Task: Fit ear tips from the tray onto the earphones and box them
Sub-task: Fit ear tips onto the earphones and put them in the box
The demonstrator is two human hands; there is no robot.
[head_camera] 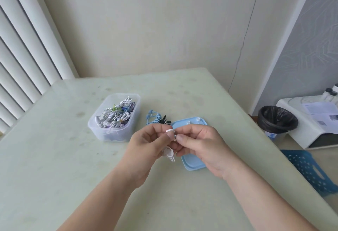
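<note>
Pale green table in a cream-walled corner, blinds to the left. Nearest, two bare forearms reaching in from the bottom edge, meeting over the middle of the table. Left hand pinched shut on a white earphone, its bundled cord hanging below the fingers. Right hand closed narrow against the earphone's end, thumb and forefinger pressed together there; probably seating an ear tip, though too small to make out. Directly beneath and behind the right hand, the blue tray, two small pale tips visible at its far rim. Just beyond the hands, a blue earphone and a black one lying loose on the table beside the tray, apparently waiting. Further left, the clear box, already well filled with coiled earphones. Judged from that: most of the job done, one earphone in hand mid-fitting, two more to fit, all three yet to box. Off the table at right, a bin and blue crate.
</note>
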